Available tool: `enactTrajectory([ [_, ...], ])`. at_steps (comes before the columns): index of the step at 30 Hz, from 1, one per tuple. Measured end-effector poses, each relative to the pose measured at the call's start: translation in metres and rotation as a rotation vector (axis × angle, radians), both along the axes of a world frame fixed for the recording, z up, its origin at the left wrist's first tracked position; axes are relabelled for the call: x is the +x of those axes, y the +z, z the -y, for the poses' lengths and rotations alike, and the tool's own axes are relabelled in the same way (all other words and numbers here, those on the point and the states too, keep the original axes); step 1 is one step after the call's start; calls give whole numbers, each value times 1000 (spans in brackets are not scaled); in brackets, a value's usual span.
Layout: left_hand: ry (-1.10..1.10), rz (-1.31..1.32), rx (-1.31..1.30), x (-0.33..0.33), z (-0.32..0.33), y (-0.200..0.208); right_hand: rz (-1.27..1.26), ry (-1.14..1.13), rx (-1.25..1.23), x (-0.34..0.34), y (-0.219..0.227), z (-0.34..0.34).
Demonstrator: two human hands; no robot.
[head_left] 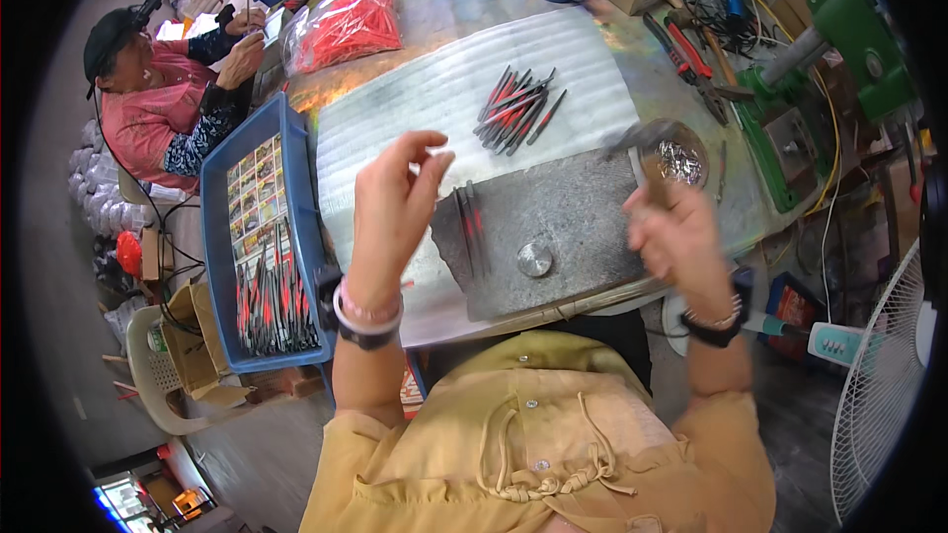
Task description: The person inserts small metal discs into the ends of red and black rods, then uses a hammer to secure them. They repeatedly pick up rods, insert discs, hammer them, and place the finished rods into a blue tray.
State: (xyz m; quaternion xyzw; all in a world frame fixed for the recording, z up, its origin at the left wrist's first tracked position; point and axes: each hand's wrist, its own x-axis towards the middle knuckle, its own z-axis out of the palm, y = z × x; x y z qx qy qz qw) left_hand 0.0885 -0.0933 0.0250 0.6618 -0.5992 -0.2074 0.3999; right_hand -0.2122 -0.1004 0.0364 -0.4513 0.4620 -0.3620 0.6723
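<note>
My left hand (393, 202) is raised over the left edge of a grey stone slab (583, 207), its fingers loosely bent, thumb and forefinger apart, nothing between them. Beside it, slender black-and-red pieces (470, 222) lie on the slab. My right hand (676, 232), blurred by motion, is closed at the slab's right side around what looks like a hammer (649, 173), also smeared. A round metal disc (535, 259) rests on the slab between my hands. Just beyond the right hand stands a round container of small shiny metal parts (681, 163).
More slender pieces are heaped (518, 109) on white foam sheeting (395, 118). A blue tray (212, 266) holds many more at left. Pliers (686, 54) and a green press (780, 148) stand right; a fan (879, 375) is nearer. A co-worker (158, 109) sits far left.
</note>
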Motion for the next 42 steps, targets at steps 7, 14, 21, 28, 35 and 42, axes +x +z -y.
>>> enactTrajectory([
  [7,-141,205,59,4,80,-47,-16,-209,-401,-44,69,44],
  [14,-159,335,153,3,105,-84,-267,-41,-366,-54,52,38],
  [21,-89,317,80,6,95,-68,-560,-12,-608,-76,-10,60],
  [28,-15,-132,-82,-1,39,-5,-845,-11,-592,-84,-62,88],
  [35,55,-312,-174,-30,-54,41,-1095,9,-758,-74,-89,100],
  [42,-86,-330,1,-46,-120,42,-1199,-4,-780,-72,-103,114],
])
